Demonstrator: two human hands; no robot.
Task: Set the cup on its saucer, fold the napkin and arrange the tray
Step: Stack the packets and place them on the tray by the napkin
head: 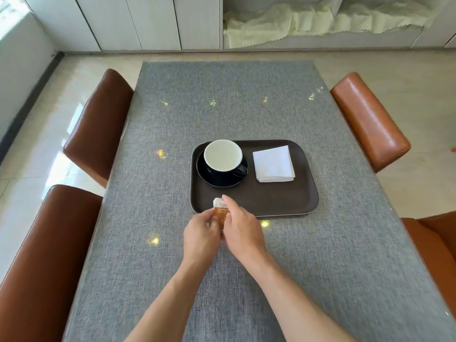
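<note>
A dark brown tray [278,201] lies on the grey table. On its left half a black cup [223,156] with a pale inside stands on a black saucer [209,177], handle to the right. A white napkin [273,164], folded to a square, lies on the tray's right half. Just in front of the tray's near left corner, my left hand [201,233] and my right hand [243,230] both pinch a small orange and white sachet [220,208], held upright between them.
The grey cloth-covered table [320,267] has brown leather chairs on both sides: two on the left [98,124], [37,255] and two on the right [370,119], [434,243]. White cabinets and a shelf with pale cloth stand beyond the far edge.
</note>
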